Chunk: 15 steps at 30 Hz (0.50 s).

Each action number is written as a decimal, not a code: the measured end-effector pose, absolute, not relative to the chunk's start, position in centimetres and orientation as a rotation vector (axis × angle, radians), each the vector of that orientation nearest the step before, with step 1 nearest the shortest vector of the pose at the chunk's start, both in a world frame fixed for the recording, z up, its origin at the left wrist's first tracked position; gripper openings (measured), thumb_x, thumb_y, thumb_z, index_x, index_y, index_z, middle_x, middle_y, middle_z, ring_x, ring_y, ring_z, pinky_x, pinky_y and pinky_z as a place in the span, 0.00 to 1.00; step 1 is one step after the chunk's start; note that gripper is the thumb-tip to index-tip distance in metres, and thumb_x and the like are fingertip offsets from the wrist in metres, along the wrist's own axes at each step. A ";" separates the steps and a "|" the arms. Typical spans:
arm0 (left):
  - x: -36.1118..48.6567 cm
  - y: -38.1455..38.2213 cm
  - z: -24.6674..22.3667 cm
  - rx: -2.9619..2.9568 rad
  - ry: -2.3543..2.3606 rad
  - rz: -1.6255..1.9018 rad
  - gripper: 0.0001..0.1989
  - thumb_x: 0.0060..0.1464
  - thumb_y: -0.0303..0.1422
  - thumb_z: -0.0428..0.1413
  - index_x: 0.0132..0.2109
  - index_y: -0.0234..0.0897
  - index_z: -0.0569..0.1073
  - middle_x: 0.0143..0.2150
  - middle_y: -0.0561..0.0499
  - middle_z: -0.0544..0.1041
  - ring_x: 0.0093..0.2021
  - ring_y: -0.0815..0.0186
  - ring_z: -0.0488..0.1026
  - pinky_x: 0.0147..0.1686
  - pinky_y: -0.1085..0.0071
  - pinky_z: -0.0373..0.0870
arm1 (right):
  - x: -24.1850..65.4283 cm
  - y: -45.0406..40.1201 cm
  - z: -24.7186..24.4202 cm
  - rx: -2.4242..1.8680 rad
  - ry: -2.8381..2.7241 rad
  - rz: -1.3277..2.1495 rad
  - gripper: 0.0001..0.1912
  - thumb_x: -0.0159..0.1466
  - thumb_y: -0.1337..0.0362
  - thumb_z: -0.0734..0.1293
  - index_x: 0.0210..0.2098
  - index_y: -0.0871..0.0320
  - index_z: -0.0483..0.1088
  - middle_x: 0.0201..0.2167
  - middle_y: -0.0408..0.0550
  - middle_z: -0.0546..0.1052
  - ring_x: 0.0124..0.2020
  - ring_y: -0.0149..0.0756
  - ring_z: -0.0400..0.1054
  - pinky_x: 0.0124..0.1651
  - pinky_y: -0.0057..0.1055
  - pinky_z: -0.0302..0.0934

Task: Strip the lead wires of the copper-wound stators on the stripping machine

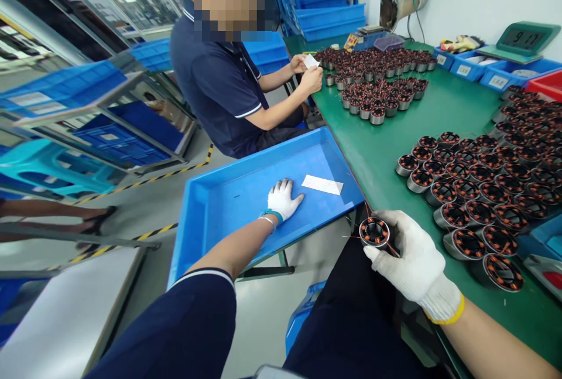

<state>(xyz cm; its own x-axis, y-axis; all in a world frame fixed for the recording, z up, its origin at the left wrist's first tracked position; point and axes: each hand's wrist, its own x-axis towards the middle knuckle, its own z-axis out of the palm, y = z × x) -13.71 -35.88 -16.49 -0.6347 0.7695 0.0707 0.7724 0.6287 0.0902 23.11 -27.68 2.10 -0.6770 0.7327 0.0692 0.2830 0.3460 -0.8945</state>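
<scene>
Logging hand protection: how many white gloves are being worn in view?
2: one on the left hand, spread flat in the blue tray; the other on the right hand, holding a copper-wound ring. The co-worker's hands are bare.

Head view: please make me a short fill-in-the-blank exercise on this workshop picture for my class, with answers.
The white-gloved right hand, trimmed with ____ at the wrist, holds a round wire-wound metal part. The white-gloved left hand rests in a large ____ plastic tray. Similar metal parts stand on the ____ table. The digital clock reads ____.

Missing words: yellow; blue; green; 9:17.
</scene>
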 end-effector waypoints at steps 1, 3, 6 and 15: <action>-13.6 -35.9 -16.4 -1.331 -2.826 -0.195 0.36 0.58 0.52 0.47 0.66 0.34 0.59 0.70 0.38 0.56 0.69 0.45 0.51 0.66 0.50 0.48 | 23.1 -27.7 2.0 -0.889 -2.147 1.293 0.23 0.54 0.61 0.69 0.49 0.54 0.67 0.45 0.49 0.75 0.47 0.44 0.73 0.52 0.42 0.69; -13.3 -36.1 -15.9 -1.335 -2.860 -0.251 0.36 0.58 0.50 0.49 0.66 0.33 0.59 0.70 0.37 0.55 0.70 0.46 0.49 0.66 0.49 0.46 | 23.2 -27.6 1.9 -0.893 -2.141 1.287 0.24 0.53 0.61 0.69 0.49 0.55 0.67 0.45 0.49 0.75 0.48 0.45 0.73 0.52 0.42 0.69; -12.6 -36.1 -14.5 -1.354 -2.929 -0.385 0.33 0.58 0.47 0.53 0.65 0.34 0.61 0.70 0.37 0.56 0.70 0.47 0.50 0.66 0.46 0.47 | 23.3 -27.6 1.7 -0.928 -2.125 1.290 0.24 0.54 0.61 0.70 0.50 0.56 0.68 0.45 0.49 0.76 0.46 0.44 0.73 0.52 0.42 0.69; -6.5 -34.7 -2.2 -1.164 -3.052 -1.253 0.17 0.62 0.39 0.54 0.55 0.37 0.69 0.56 0.43 0.70 0.51 0.60 0.71 0.50 0.56 0.72 | 23.8 -27.0 0.2 -0.854 -1.948 1.266 0.23 0.54 0.56 0.71 0.48 0.57 0.69 0.43 0.52 0.79 0.43 0.47 0.76 0.48 0.42 0.72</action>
<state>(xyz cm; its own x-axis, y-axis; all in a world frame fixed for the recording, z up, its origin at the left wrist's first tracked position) -6.50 -34.74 -2.17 -0.7227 0.6872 -0.0740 0.4371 0.5373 0.7213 23.77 -27.01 0.24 -0.5731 0.8013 0.1715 0.1688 0.3202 -0.9322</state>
